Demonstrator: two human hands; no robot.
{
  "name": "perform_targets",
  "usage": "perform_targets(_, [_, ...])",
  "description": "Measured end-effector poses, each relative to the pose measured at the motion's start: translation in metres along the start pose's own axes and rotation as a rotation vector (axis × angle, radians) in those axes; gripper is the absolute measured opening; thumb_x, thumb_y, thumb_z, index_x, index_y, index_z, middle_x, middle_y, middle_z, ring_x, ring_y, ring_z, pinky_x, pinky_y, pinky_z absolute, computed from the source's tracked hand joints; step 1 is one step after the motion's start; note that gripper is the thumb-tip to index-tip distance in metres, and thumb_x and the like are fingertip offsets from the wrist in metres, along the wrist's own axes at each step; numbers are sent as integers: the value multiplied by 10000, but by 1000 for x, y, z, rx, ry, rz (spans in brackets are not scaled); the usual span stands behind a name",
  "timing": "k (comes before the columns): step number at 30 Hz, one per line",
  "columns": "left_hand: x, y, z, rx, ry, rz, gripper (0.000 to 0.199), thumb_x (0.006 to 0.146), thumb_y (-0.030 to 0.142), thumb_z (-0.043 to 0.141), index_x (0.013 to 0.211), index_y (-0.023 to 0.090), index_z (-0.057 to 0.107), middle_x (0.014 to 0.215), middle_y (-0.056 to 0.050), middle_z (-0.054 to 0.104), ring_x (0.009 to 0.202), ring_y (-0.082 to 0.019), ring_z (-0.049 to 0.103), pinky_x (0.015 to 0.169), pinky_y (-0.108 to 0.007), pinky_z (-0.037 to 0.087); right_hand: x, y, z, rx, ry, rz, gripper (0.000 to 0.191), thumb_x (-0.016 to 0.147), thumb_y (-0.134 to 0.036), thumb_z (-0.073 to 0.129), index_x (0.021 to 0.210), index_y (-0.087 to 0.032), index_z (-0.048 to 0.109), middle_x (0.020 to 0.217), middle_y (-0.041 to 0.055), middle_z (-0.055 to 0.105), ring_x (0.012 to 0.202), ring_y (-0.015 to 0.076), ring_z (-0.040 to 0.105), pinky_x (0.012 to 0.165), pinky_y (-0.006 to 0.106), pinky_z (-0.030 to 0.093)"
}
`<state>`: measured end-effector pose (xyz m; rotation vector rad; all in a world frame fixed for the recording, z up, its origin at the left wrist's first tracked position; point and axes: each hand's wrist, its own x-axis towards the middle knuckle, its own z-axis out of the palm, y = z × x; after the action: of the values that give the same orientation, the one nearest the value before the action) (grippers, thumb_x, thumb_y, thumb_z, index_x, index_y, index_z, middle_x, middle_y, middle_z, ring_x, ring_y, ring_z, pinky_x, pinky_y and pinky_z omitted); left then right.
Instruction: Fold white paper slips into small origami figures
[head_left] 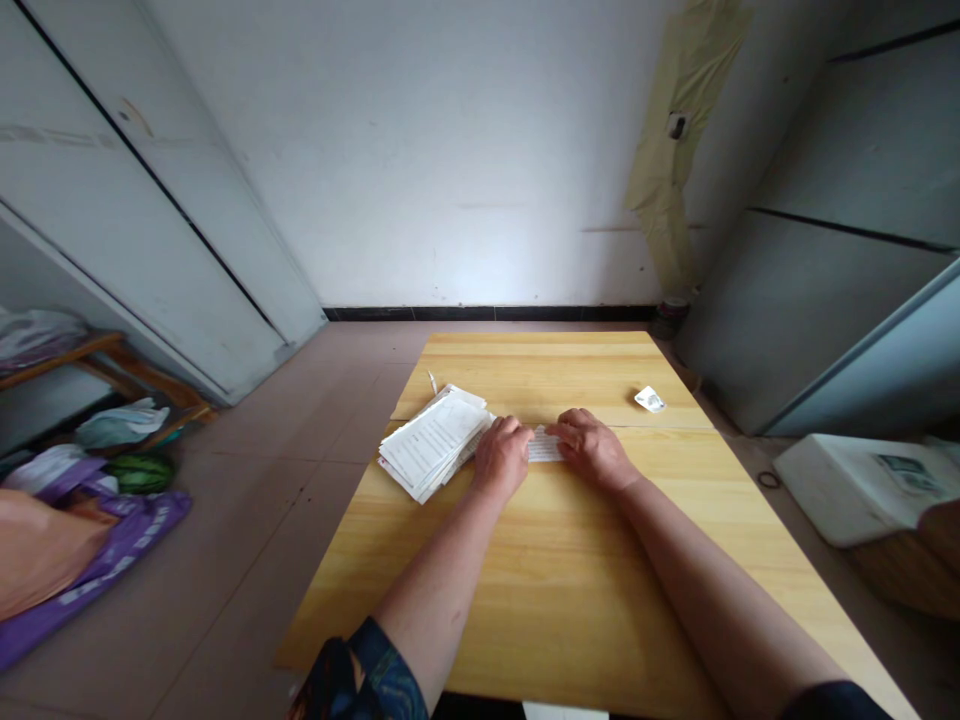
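Between my two hands, a strip of printed white paper (546, 445) lies on the wooden table (555, 560). My left hand (505, 455) is closed on the paper's left end, its fingers bent. At the right end, my right hand (591, 447) grips the paper with curled fingers and the thumb pointing inward. Both hands cover parts of the paper. A loose stack of printed sheets (435, 440) rests just left of my left hand, with its edges uneven.
A small white packet (649, 400) sits at the table's back right. A thin white object (432, 381) lies behind the stack. White box (862, 485) stands right of the table; a purple bag (127, 550) and a watermelon (140, 472) are on the left.
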<state>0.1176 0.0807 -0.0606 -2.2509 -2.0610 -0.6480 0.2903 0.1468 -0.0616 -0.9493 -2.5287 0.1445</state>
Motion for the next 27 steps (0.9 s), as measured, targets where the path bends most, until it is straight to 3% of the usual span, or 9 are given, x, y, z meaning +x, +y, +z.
perform_targets(3, [-1, -1, -1, 66, -33, 103, 233, 854, 112, 483, 751, 205, 670, 817, -61, 614, 886, -203, 530, 760, -308, 426, 0, -4, 3, -12, 7, -167, 249, 841, -97, 541, 925, -243, 723, 859, 63, 648, 825, 183, 525, 726, 279, 383])
perform_targets(8, [-4, 3, -4, 127, -100, 142, 237, 850, 93, 478, 746, 190, 668, 831, -76, 607, 902, -215, 522, 750, -316, 419, -2, -10, 1, -55, -67, -244, 170, 883, -189, 560, 908, -241, 719, 829, 53, 641, 816, 178, 505, 687, 278, 341])
perform_targets(21, [-23, 6, -13, 149, -97, 145, 241, 858, 87, 456, 898, 203, 664, 897, -69, 625, 950, -222, 523, 802, -349, 411, -24, 7, -11, -115, -73, -170, 212, 912, -173, 487, 869, -197, 694, 873, 81, 639, 843, 190, 512, 734, 294, 364])
perform_targets(27, [-25, -7, -12, -7, -56, 131, 191, 818, 170, 567, 961, 201, 690, 949, -65, 651, 951, -212, 538, 851, -336, 438, -29, 12, -10, -126, -42, -111, 223, 891, -147, 487, 864, -203, 701, 875, 79, 645, 841, 194, 518, 748, 299, 364])
